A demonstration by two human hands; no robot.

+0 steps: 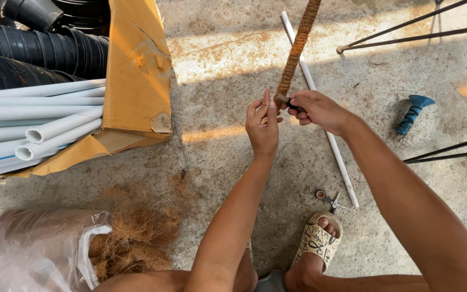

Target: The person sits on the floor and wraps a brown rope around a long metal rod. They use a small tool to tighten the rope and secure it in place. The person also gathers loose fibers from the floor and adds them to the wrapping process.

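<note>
Between both hands [279, 116], the coir-wrapped pole's [298, 46] lower end.

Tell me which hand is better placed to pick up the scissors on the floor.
Right, probably. The scissors lie below the right hand, beside the white pipe; the left hand is farther. Both hands currently hold the fibre-wrapped pole.

Head camera looks steeply down, close over the floor [233, 65].
</note>
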